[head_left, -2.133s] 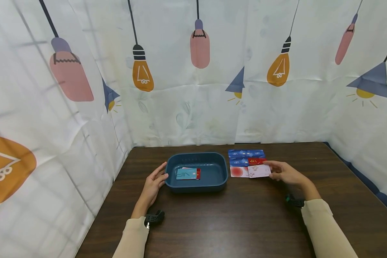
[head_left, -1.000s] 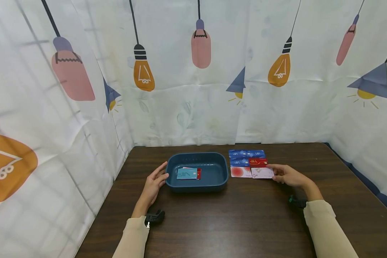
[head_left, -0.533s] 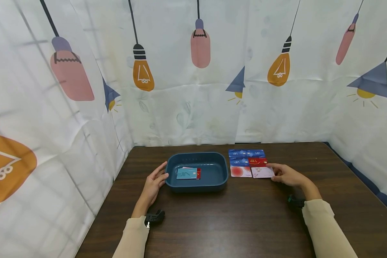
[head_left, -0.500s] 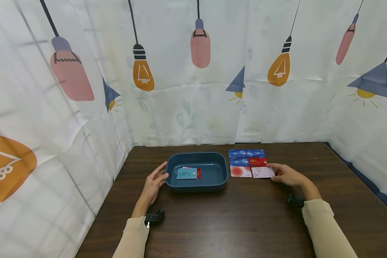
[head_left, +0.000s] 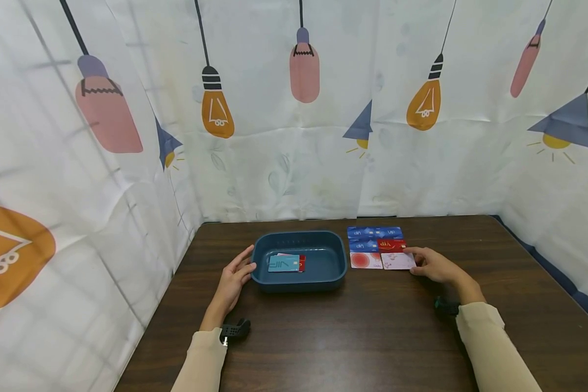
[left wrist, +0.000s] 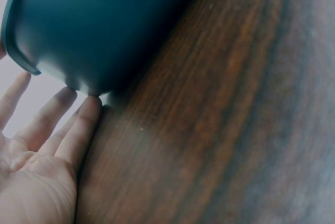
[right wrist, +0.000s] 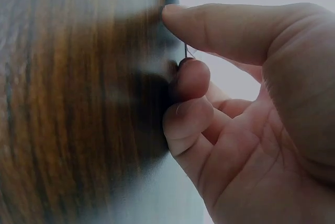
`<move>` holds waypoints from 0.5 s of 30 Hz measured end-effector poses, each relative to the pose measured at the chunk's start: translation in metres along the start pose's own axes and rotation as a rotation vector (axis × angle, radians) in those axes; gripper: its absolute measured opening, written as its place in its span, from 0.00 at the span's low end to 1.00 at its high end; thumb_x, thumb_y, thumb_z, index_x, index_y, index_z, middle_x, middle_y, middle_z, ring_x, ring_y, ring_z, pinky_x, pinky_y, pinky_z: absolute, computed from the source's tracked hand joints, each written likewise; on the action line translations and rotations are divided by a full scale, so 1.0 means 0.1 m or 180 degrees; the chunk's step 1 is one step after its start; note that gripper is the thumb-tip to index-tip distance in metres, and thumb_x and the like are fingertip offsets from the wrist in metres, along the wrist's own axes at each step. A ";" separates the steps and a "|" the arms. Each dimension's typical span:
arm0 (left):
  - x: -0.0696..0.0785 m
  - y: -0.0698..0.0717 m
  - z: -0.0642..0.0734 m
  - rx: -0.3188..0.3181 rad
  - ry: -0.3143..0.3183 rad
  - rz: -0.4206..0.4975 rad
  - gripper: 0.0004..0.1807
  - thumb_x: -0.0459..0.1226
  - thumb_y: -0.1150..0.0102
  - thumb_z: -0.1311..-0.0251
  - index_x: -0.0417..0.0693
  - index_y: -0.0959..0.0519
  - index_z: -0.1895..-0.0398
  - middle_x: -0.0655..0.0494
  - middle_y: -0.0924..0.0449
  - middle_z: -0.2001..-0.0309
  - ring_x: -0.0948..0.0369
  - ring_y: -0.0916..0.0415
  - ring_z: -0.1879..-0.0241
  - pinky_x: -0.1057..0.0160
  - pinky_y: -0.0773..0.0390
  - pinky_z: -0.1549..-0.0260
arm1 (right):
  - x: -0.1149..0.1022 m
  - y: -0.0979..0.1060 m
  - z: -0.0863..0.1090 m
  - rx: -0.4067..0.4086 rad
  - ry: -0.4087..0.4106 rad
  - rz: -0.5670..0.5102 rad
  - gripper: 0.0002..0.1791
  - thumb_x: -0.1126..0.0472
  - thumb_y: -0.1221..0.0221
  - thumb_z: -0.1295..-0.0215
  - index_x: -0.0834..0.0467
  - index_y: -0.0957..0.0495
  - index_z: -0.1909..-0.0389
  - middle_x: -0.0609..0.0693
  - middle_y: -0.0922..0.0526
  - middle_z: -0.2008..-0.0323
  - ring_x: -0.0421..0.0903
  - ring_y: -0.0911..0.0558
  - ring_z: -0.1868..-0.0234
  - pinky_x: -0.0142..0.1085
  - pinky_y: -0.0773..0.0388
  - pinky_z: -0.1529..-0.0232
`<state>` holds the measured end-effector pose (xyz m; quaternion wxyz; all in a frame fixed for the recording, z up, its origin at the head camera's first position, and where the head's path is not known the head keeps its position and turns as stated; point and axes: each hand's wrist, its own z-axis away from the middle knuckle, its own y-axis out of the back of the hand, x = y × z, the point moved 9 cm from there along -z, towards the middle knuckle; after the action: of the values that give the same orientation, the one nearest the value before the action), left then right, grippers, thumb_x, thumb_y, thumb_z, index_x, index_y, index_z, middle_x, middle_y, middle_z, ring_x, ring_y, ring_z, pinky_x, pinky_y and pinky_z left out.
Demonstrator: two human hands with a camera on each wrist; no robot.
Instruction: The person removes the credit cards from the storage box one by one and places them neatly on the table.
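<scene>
Your right hand (head_left: 436,265) pinched the pale card (head_left: 397,261), right of the bin (head_left: 299,288); left hand (head_left: 232,282), fingers extended, touched its left side. Likely squaring-up step; next called for clean release without nudging the red card (head_left: 391,246).

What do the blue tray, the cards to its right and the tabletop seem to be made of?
Blue tray: probably plastic, satin; smooth walls, rounded corners, soft highlights.
Cards: likely plastic or coated card, finish unclear; thin, flat, printed.
Tabletop: wood or laminate, slightly glossy; brown grain, pale reflections.
</scene>
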<state>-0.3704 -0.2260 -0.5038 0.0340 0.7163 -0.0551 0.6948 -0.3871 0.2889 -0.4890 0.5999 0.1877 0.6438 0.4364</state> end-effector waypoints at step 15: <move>0.00 0.00 0.00 -0.0023 -0.0021 -0.0007 0.32 0.40 0.43 0.26 0.58 0.37 0.21 0.46 0.38 0.23 0.49 0.38 0.25 0.70 0.23 0.44 | -0.02 -0.01 0.00 -0.0012 -0.0064 0.0037 0.31 0.63 0.35 0.33 0.65 0.29 0.31 0.56 0.24 0.61 0.48 0.29 0.65 0.38 0.31 0.66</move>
<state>-0.3706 -0.2260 -0.5037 0.0372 0.7185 -0.0569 0.6922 -0.3861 0.2869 -0.4891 0.6042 0.1947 0.6358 0.4391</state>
